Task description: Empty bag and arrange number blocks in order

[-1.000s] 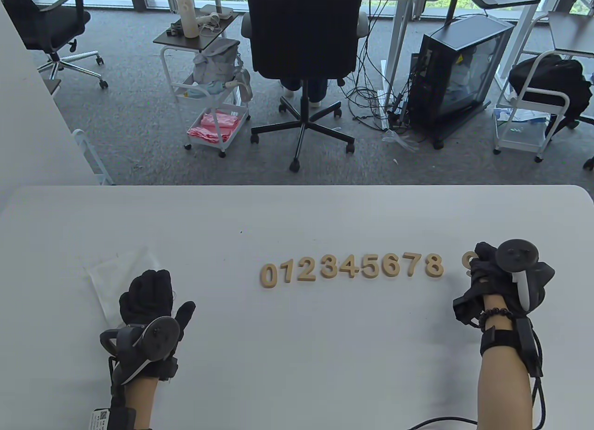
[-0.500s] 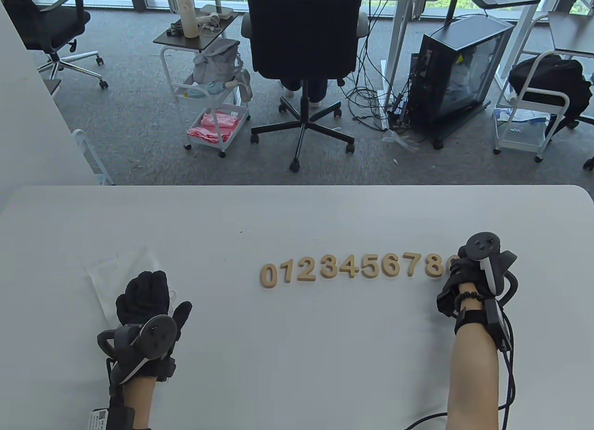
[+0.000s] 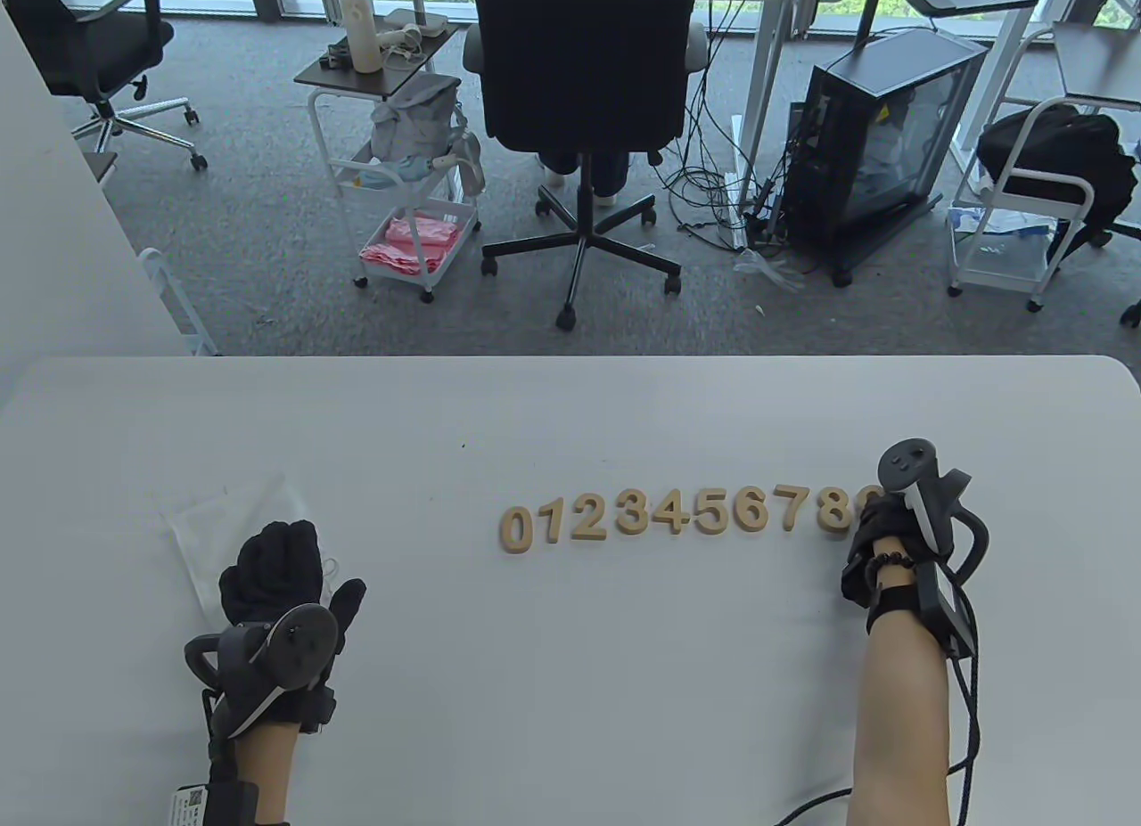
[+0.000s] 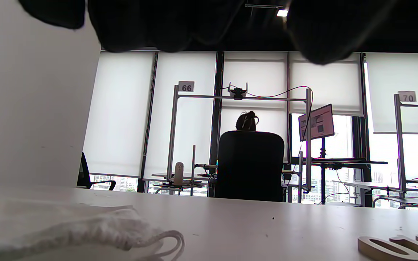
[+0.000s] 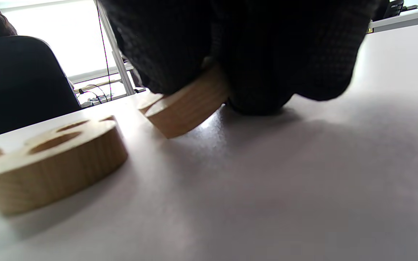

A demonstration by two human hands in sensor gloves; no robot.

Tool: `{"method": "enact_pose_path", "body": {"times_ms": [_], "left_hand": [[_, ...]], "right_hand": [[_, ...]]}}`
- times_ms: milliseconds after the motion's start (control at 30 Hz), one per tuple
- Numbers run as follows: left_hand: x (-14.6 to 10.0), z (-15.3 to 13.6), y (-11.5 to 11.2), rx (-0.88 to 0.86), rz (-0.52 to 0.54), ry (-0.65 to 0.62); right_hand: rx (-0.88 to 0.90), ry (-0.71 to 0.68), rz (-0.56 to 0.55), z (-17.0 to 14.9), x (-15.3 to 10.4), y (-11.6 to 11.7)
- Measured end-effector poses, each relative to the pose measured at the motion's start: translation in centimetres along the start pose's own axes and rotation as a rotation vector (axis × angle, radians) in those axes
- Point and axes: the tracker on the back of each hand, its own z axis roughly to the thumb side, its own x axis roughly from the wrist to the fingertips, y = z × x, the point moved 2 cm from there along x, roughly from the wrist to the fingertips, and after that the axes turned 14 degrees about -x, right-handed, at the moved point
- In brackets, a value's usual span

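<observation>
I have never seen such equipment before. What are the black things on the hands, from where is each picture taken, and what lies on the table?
These are a person's two hands in black sensor gloves, each with a tracker strapped to its back. One camera looks down at the white table; two more sit on the wrists, low near the surface. On the table lies a row of wooden number blocks, 0 to 8 in order. The right hand holds the last block at the row's end, tilted, one edge lifted. The left hand rests on a white cloth bag and seems to hold nothing.
</observation>
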Motion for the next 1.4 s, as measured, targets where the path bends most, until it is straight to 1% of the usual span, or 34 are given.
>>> {"method": "enact_pose_path", "body": {"times_ms": [300, 400, 433, 633, 767, 900, 1067, 1167, 1200, 1233, 1400], "left_hand": [[0.0, 0.0, 0.0, 0.004, -0.001, 0.002], [0.0, -0.1, -0.1, 0.005, -0.004, 0.004], [0.0, -0.1, -0.1, 0.005, -0.004, 0.004], [0.0, 0.0, -0.1, 0.002, -0.003, 0.002], [0.0, 0.0, -0.2, 0.000, -0.007, -0.002], [0.0, 0.3, -0.3, -0.004, -0.012, -0.015], [0.0, 0.9, -0.5, -0.014, -0.028, -0.039], [-0.1, 1.3, -0.8, -0.030, -0.061, -0.050], [-0.1, 1.5, -1.0, -0.033, -0.087, -0.057], [-0.1, 1.6, -1.1, -0.036, -0.091, -0.058], [-0.2, 2.6, -1.8, -0.044, -0.128, -0.100]], "right_hand": [[-0.018, 0.000, -0.001, 0.1, -0.2, 0.0], [-0.061, 0.008, 0.006, 0.1, -0.3, 0.0], [-0.055, 0.011, -0.006, 0.2, -0.4, 0.0], [-0.053, 0.011, 0.013, 0.2, -0.4, 0.0], [-0.009, 0.021, 0.033, -0.3, -0.7, -0.5], [0.026, 0.022, 0.031, -1.0, -1.3, -1.3], [0.067, -0.018, -0.001, -1.8, -3.3, -3.0], [0.099, -0.069, -0.039, -1.9, -5.3, -4.3], [0.113, -0.115, -0.049, -1.8, -6.5, -4.9], [0.118, -0.128, -0.049, -1.7, -6.9, -5.0], [0.124, -0.269, -0.083, -1.3, -12.1, -6.2]]}}
